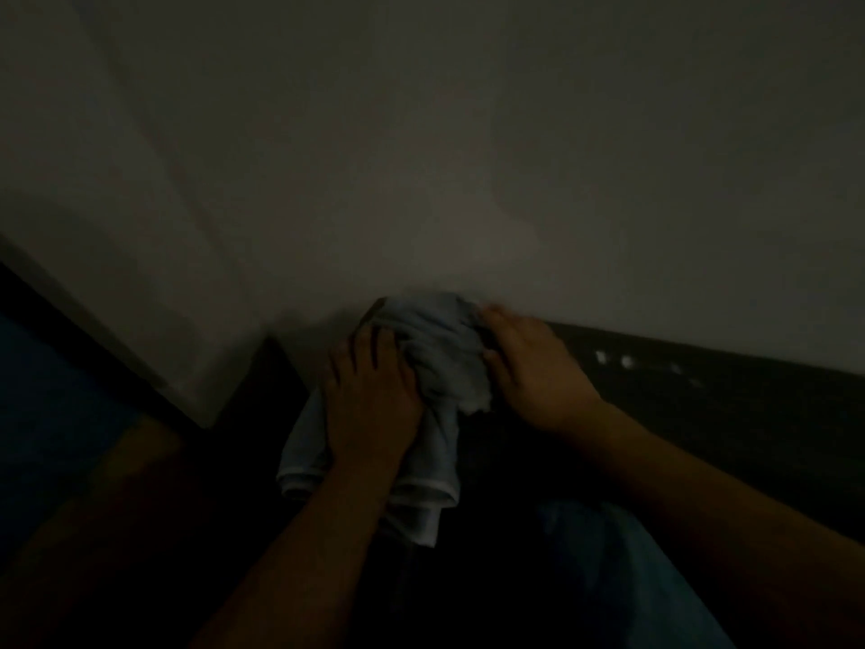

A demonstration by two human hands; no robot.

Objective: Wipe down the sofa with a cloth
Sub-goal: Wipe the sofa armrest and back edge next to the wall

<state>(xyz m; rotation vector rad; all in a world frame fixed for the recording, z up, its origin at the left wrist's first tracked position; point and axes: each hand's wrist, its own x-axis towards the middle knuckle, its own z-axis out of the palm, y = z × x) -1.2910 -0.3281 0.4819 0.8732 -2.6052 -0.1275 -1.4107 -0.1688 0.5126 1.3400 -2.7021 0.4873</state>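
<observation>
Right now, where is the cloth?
In the head view, the cloth is low at centre, bunched between the left hand and right hand, below the pale wall.

The room was very dim. A plain pale wall (421,133) filled the far, upper part of the view. At left a second pale surface (117,274) met it at a corner (206,409), edged below by a dark band (70,339). Along the wall's foot at right ran a dark strip (702,381) with small pale marks (627,362). A bluish patch (42,405) lay at near left.
</observation>
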